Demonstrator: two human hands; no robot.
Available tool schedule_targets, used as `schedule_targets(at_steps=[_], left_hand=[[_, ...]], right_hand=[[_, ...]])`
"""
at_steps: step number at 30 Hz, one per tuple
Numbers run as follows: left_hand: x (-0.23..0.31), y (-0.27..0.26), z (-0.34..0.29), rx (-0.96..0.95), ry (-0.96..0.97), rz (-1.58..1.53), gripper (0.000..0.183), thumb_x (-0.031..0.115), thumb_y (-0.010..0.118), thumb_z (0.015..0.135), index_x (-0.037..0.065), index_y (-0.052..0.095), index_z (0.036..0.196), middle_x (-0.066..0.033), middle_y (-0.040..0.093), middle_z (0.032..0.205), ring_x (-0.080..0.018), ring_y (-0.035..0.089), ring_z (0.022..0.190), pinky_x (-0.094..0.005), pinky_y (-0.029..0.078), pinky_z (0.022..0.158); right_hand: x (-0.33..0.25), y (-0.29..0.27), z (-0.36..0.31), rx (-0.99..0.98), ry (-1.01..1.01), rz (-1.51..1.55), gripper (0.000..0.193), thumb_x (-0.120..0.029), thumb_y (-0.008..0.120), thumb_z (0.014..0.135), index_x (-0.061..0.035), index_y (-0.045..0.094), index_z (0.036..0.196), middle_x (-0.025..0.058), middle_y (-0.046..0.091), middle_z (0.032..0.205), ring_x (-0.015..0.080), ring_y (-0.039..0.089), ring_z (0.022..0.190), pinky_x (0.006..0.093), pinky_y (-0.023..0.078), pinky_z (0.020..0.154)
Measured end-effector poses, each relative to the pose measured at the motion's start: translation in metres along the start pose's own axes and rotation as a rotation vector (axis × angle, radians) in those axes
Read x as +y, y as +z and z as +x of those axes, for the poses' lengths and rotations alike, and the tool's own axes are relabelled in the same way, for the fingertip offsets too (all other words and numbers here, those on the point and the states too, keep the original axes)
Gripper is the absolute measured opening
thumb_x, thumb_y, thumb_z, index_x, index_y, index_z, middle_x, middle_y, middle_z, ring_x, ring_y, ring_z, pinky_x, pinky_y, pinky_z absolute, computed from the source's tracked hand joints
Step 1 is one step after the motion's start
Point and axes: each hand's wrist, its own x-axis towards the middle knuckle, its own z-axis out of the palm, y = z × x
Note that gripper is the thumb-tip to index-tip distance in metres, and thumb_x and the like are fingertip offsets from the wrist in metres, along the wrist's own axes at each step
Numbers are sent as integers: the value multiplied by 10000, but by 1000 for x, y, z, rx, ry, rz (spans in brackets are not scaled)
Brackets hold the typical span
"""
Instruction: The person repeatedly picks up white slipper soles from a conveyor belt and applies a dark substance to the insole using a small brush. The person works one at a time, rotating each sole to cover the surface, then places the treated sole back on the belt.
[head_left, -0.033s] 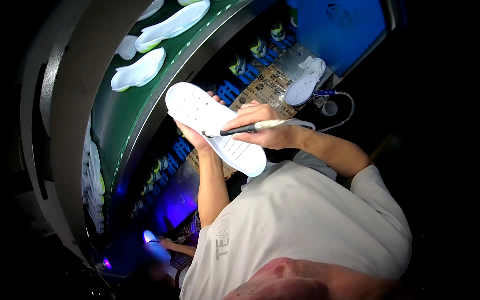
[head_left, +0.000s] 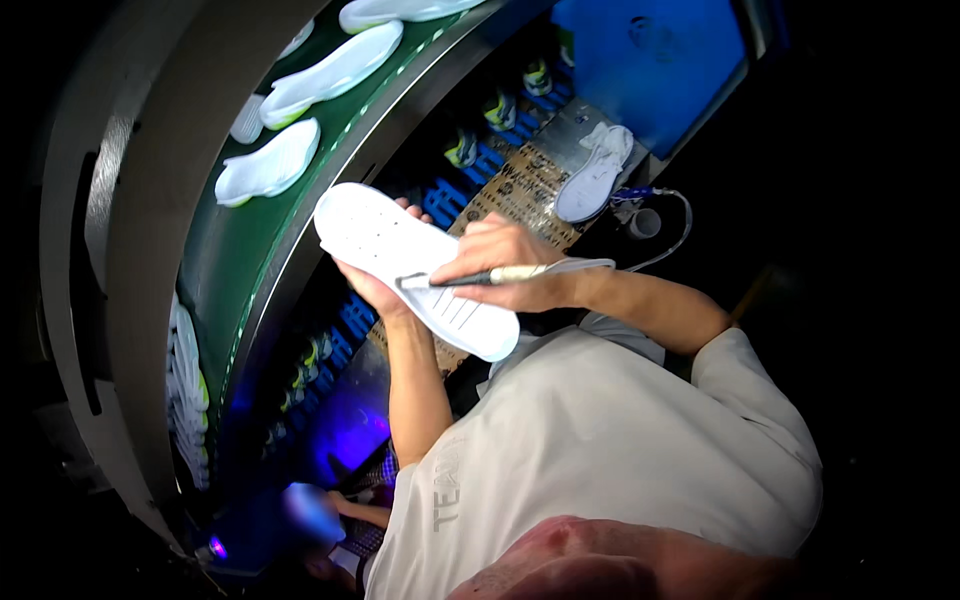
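My left hand (head_left: 376,290) grips a white shoe sole (head_left: 372,215) from beneath, thumb by its near edge and fingertips showing past the far edge. The sole is tilted, with small holes toward its upper-left end and several thin grooves toward the lower-right end. In my right hand (head_left: 510,258) is a slim brush (head_left: 515,273) with a black and cream handle, closed between the fingers. Its bristles rest on the sole's middle, close to the near edge. A thin pale tube trails from the handle to the right.
On the left, a green conveyor belt (head_left: 235,245) carries several white soles (head_left: 268,163). A sole with crumpled white material (head_left: 597,180) lies on the bench beside a small white cup (head_left: 645,223). Shoes stand on blue racks (head_left: 485,160) underneath. Another person's arm (head_left: 362,510) shows at lower left.
The whole view has shifted slightly, so most things appear lower and more to the left. My right hand has turned a little around the brush; both hands keep their hold.
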Motion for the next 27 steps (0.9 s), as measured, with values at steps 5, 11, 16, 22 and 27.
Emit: schedule_targets(at_steps=[5,11,16,22,27], left_hand=[[45,32,26,-110,136,121,794,641,224,994,9,451,1419,-235,602,1248,-351,626,1063,-461,522,941],[61,85,26,-156,62,283,730,615,250,1021,44,464,1423,-223,632,1221,-346,683,954,-451,567,853],[61,141,23,-172,-75,417,695,604,272,1029,31,510,1343,-196,675,1102,-338,706,867,-445,596,746],[84,148,26,22,-263,814,738,641,299,1018,3,553,1289,-189,674,1122,-335,688,878,-435,576,762],[84,129,-5,19,-53,1760,695,548,300,1051,-22,514,1385,-198,610,1313,-292,542,1239,-367,378,1078]], right_hand=[[-40,-23,29,-412,-10,165,234,-140,754,829,-88,760,1057,61,714,932,210,628,887,353,447,792],[-77,-35,45,-791,-15,182,258,-147,768,811,-107,761,1066,63,687,898,233,632,908,364,469,798],[-99,-48,62,-587,-145,-165,256,-93,755,791,-103,774,1046,90,706,932,246,664,860,357,513,772],[-111,-41,77,-606,-194,-41,252,-137,760,816,-134,765,1068,77,645,863,260,619,893,368,477,809],[-117,-15,64,-858,-253,-38,192,-171,746,829,-142,780,1016,76,679,886,261,641,906,386,497,800]])
